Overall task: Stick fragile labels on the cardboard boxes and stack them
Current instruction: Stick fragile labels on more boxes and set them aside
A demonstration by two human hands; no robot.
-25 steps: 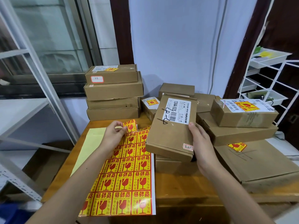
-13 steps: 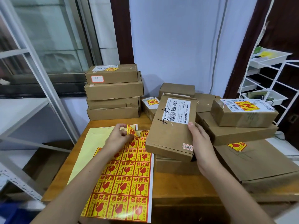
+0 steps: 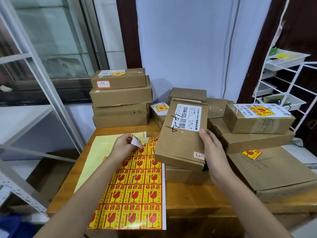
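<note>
Mid-task. Left hand (image 3: 123,145) pinches a peeled yellow-red fragile label (image 3: 135,141) at frame centre; right hand (image 3: 213,152) grips the unlabelled brown cardboard box (image 3: 181,140). Four-box stack (image 3: 120,98) upper left done; sticking and stacking left.

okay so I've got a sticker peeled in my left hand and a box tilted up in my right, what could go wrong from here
1. The peeled label in your left hand is curling, white back showing; it may fold onto itself or your fingers.
2. Your right hand grips the tilted box by one edge only; pressing the label on could make it slip.
3. Its white barcode label fills the upper face; the sticker could cover it.
</note>
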